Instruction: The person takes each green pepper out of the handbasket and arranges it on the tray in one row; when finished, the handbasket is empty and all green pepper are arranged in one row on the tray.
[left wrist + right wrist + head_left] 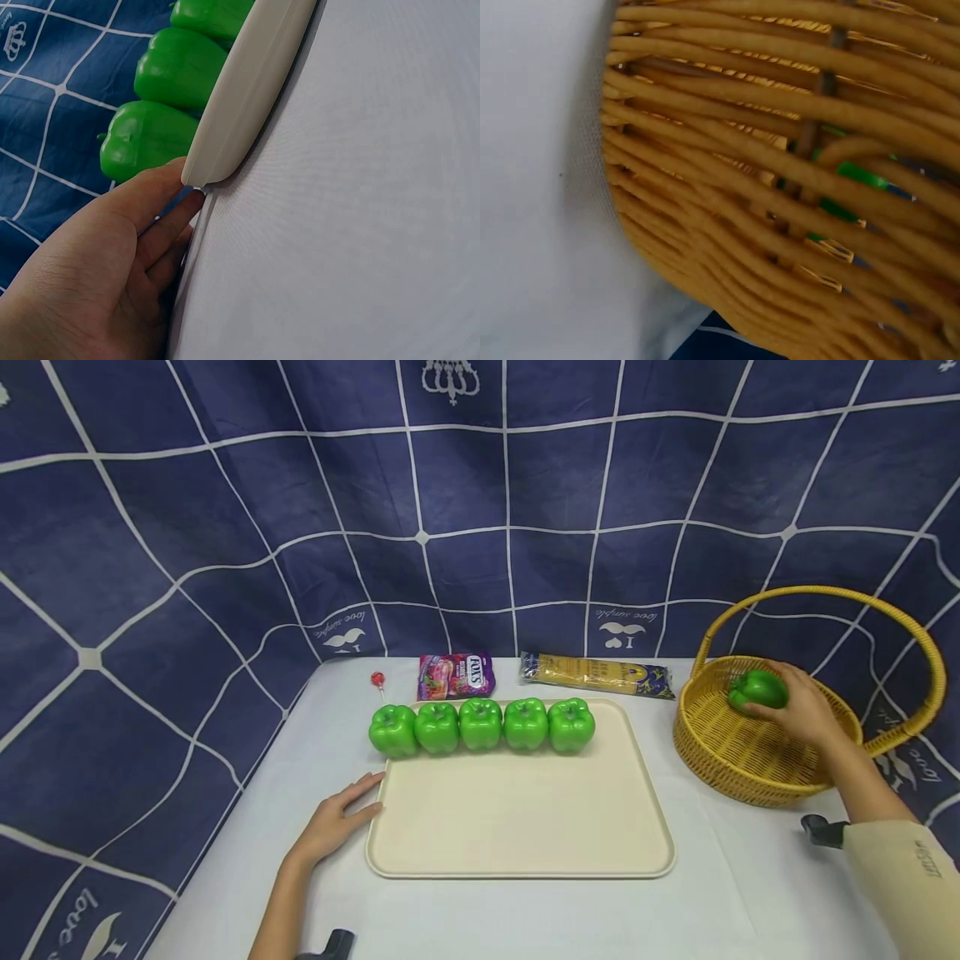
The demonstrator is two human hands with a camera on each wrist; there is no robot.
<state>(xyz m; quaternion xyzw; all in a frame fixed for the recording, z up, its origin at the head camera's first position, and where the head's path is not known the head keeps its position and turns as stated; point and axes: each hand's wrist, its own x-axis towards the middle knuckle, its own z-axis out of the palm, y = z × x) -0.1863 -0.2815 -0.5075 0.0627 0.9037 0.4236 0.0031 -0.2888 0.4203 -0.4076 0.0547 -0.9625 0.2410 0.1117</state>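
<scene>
In the head view, my right hand reaches into a yellow wicker basket on the right and grips a green bell pepper. The right wrist view is filled by the basket's woven side, with bits of green showing through gaps; the hand is hidden there. Several green bell peppers stand in a row along the far edge of a cream tray, the leftmost at its corner. Beside the tray's left edge rests my left hand, fingers extended, fingertips at the rim; the left wrist view shows this hand by the tray's end.
Behind the tray lie a red lollipop, a purple candy bag and a packet of pasta. The basket's tall handle arches over its opening. A dark blue checked curtain hangs behind the white table.
</scene>
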